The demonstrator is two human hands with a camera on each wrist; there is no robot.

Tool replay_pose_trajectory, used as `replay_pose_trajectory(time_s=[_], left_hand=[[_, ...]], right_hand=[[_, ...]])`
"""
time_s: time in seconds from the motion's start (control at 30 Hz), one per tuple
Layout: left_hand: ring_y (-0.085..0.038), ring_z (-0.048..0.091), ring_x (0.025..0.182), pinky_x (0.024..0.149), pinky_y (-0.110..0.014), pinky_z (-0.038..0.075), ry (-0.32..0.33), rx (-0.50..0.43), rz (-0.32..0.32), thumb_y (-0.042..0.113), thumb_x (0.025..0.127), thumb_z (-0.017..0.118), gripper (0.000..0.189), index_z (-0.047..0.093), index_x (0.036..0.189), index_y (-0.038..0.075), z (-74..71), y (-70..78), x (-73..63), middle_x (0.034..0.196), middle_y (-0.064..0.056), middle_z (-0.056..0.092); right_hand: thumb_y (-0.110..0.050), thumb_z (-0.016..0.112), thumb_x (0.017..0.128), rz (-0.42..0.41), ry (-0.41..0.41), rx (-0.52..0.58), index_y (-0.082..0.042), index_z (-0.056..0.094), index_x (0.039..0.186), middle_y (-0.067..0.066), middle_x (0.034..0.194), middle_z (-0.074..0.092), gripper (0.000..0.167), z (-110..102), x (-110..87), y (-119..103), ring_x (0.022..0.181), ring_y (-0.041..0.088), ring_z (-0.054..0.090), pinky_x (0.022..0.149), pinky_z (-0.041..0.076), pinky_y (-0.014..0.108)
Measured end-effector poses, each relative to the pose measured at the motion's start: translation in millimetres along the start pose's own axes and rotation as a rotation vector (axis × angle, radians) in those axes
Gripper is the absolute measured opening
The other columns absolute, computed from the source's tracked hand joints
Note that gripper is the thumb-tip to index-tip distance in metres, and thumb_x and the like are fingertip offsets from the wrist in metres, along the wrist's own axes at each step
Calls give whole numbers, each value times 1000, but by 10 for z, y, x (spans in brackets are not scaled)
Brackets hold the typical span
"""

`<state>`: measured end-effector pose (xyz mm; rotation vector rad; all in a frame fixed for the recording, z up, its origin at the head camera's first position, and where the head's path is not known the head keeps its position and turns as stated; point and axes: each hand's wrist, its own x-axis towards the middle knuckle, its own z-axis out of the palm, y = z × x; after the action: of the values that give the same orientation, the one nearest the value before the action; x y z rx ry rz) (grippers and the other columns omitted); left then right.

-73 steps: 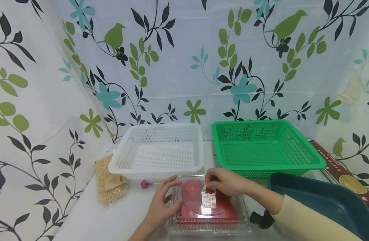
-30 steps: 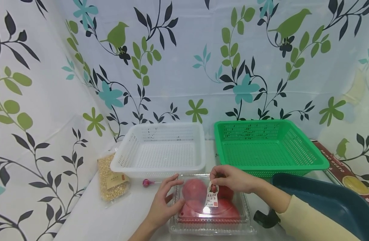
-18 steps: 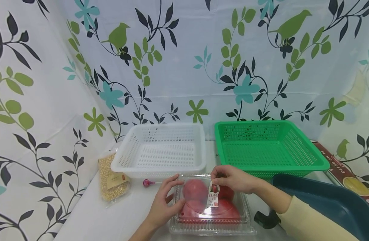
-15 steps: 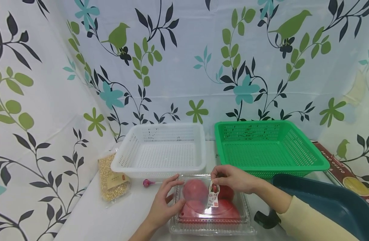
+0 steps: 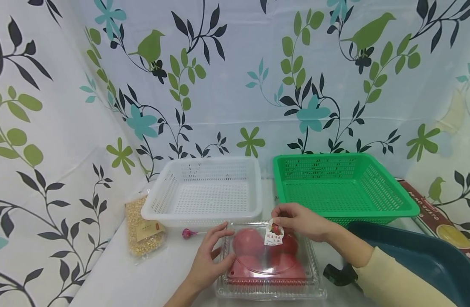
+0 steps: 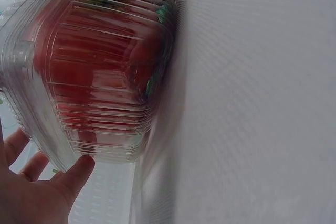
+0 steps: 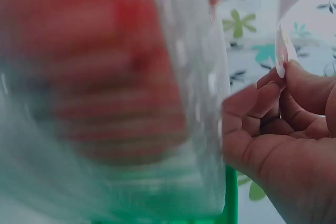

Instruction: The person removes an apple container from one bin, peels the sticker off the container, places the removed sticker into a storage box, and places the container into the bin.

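A clear plastic clamshell box (image 5: pixel 271 292) with several large red fruits (image 5: pixel 249 242) sits on the white table. My right hand (image 5: pixel 302 221) pinches a white paper label (image 5: pixel 274 237) by its top, over the lid's back part. In the right wrist view the label (image 7: pixel 286 45) stands out from between thumb and forefinger, beside the blurred box. My left hand (image 5: pixel 211 253) rests on the box's left side, fingers spread, thumb over the lid. In the left wrist view, a fingertip (image 6: pixel 84 165) touches the ribbed side wall.
Behind the box stand a white basket (image 5: pixel 201 218) and a green basket (image 5: pixel 346 213). A bag of yellow grains (image 5: pixel 143 232) and a pink lollipop (image 5: pixel 187 233) lie left. On the right are a dark blue tray (image 5: pixel 407 247), a black handle-like piece (image 5: pixel 338 275) and a brown packet (image 5: pixel 430 213).
My right hand has moved up and slightly right, taking the label with it. The label's lower end has moved up toward the back of the lid. My left hand keeps its place.
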<state>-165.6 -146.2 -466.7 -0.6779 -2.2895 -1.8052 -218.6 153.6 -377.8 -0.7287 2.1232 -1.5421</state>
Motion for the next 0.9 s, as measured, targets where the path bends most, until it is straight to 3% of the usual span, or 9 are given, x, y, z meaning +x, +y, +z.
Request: replay_pose_trajectory(time_s=[0.1,0.3,0.57,0.9], left_hand=[[-45,35,138,93,-73,43,-4,-4,-1,11,84,75,50,61,132,15,1,-4,-7,153,-11,39],[-46,35,138,93,-73,43,0,-1,1,11,85,76,49,62,131,14,1,-5,-3,153,-11,40],[-50,34,137,92,-74,43,-14,14,20,12,86,74,47,61,131,13,-5,-10,-2,152,-13,40],[-46,35,138,93,-73,43,-4,3,1,13,85,75,49,61,132,12,-6,7,-2,153,-11,39]], right_hand=[[-8,58,102,12,30,27,3,56,101,11,89,59,11,-32,-10,-2,80,23,53,67,49,28],[-9,59,102,0,10,45,4,57,102,13,90,62,12,-38,-16,-34,82,23,58,70,54,31],[-13,60,102,-15,-3,-68,0,60,104,12,89,63,13,-73,-55,-74,81,27,56,68,51,32],[-18,60,103,-55,19,-129,-4,61,103,11,86,63,14,-258,-215,-146,81,26,60,77,52,40]])
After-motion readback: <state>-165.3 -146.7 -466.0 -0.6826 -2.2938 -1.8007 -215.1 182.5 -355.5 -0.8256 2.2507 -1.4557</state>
